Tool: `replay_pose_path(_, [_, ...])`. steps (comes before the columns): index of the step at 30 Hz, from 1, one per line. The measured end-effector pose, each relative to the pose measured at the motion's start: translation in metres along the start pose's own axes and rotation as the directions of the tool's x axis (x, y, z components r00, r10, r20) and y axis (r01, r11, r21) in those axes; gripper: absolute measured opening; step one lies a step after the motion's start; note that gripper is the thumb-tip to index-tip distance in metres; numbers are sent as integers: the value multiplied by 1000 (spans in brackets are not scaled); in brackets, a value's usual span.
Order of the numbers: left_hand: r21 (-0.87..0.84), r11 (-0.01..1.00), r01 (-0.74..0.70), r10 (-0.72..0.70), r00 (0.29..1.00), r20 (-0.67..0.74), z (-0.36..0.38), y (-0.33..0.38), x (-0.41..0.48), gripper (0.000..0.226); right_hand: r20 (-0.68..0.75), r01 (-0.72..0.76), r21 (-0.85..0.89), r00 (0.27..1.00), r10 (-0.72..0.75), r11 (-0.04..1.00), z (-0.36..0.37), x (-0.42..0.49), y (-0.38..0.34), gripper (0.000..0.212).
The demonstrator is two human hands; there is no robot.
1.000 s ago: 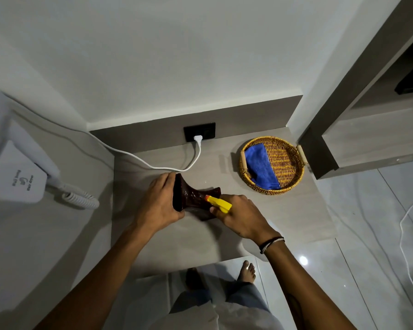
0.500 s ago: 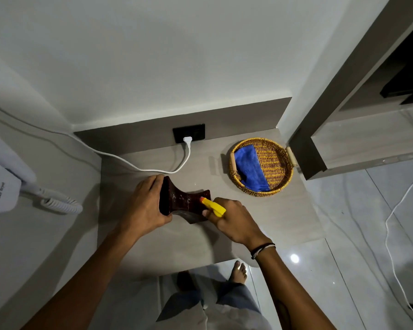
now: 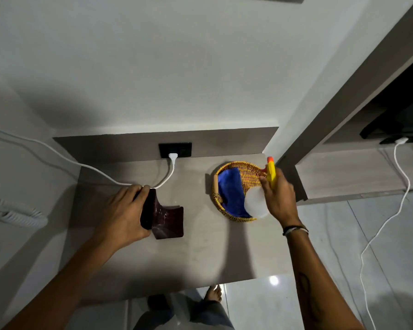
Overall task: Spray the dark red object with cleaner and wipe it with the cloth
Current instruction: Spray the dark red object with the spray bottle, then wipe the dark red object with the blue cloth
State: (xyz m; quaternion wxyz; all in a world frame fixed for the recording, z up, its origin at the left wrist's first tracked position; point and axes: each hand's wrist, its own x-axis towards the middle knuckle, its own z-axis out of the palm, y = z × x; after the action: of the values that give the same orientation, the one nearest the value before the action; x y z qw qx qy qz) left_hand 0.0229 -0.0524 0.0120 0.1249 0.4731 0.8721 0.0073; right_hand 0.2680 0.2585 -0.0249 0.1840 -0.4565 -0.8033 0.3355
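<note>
A glossy dark red object (image 3: pixel 165 216) lies on its side on the grey counter (image 3: pixel 200 253), left of centre. My left hand (image 3: pixel 123 211) grips its wide left end. My right hand (image 3: pixel 278 197) holds a spray bottle (image 3: pixel 256 202) with a yellow trigger head and an orange nozzle, lifted over the right side of a wicker basket (image 3: pixel 244 170). A blue cloth (image 3: pixel 229 189) lies folded inside that basket, partly hidden by the bottle's white body.
A white cable (image 3: pixel 100 173) runs from a black wall socket (image 3: pixel 175 150) across the counter's back to a wall-mounted hair dryer with a coiled cord (image 3: pixel 17 214) at left. A shelf unit (image 3: pixel 358 172) stands to the right; tiled floor and my feet lie below the counter's front edge.
My right hand has carried the spray bottle away from the dark red object to the right, over the basket. My left hand keeps its grip on the object.
</note>
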Motion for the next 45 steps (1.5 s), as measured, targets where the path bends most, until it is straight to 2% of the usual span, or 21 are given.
replay_pose_path(3, [32, 999, 14, -15, 1000, 19, 1, 13, 6, 109, -32, 3, 43, 999, -2, 999, 6, 28, 8, 45])
replay_pose_path(7, [43, 999, 17, -18, 1000, 17, 7, 23, 13, 112, -9, -9, 39, 1000, 10, 999, 22, 47, 16, 49])
replay_pose_path(11, [49, 999, 11, -12, 1000, 7, 11, 32, 18, 113, -24, -46, 149, 998, 50, 988, 31, 54, 34, 48])
replay_pose_path(13, [56, 998, 23, -24, 1000, 13, 12, 34, 21, 114, -69, -73, 202, 994, 89, 977, 33, 55, 40, 58])
replay_pose_path(14, [61, 998, 31, -32, 999, 16, 12, 35, 21, 115, -141, -63, 161, 986, 86, 985, 33, 52, 42, 65])
replay_pose_path(15, [66, 997, 38, -39, 999, 20, 12, 36, 21, 116, -249, -14, 68, 968, 30, 998, 34, 46, 40, 70])
replay_pose_path(17, [72, 996, 43, -44, 999, 18, 13, 38, 23, 118, -416, 199, -117, 880, -230, 973, 41, 29, 35, 62])
replay_pose_path(18, [71, 997, 44, -45, 999, 14, 14, 39, 24, 119, -402, 333, -151, 839, -365, 931, 51, 21, 31, 56])
replay_pose_path(19, [68, 997, 41, -41, 999, 5, 16, 41, 25, 119, -318, 437, -166, 825, -468, 884, 63, 12, 27, 51])
replay_pose_path(20, [66, 997, 32, -32, 999, -6, 18, 43, 25, 121, -175, 489, -191, 836, -520, 851, 77, 5, 25, 50])
replay_pose_path(21, [68, 997, 21, -19, 1000, -17, 19, 45, 26, 122, 5, 490, -229, 865, -502, 841, 90, 0, 25, 55])
replay_pose_path(23, [74, 997, -7, 10, 999, -36, 23, 48, 27, 123, 302, 425, -339, 894, -330, 839, 111, 0, 31, 65])
replay_pose_path(26, [60, 998, -17, 20, 999, -49, 27, 51, 27, 124, 472, 385, -468, 870, -143, 795, 124, 14, 45, 72])
replay_pose_path(33, [13, 1000, -6, 7, 995, -102, 35, 53, 26, 123, 544, 423, -540, 835, -82, 728, 144, 37, 52, 79])
replay_pose_path(38, [-202, 979, -9, -19, 990, -136, 42, 50, 27, 110, 508, 398, -583, 859, -64, 709, 154, 38, 53, 77])
replay_pose_path(40, [-284, 959, 11, -47, 992, -120, 42, 46, 27, 109, 483, 369, -564, 873, -67, 739, 153, 40, 53, 75])
replay_pose_path(42, [-359, 933, 26, -72, 991, -115, 41, 40, 25, 109, 430, 316, -492, 898, -89, 811, 148, 40, 50, 77])
replay_pose_path(45, [-531, 847, 37, -124, 984, -129, 44, 21, 16, 107, 255, 204, -303, 958, -127, 931, 134, 28, 36, 83])
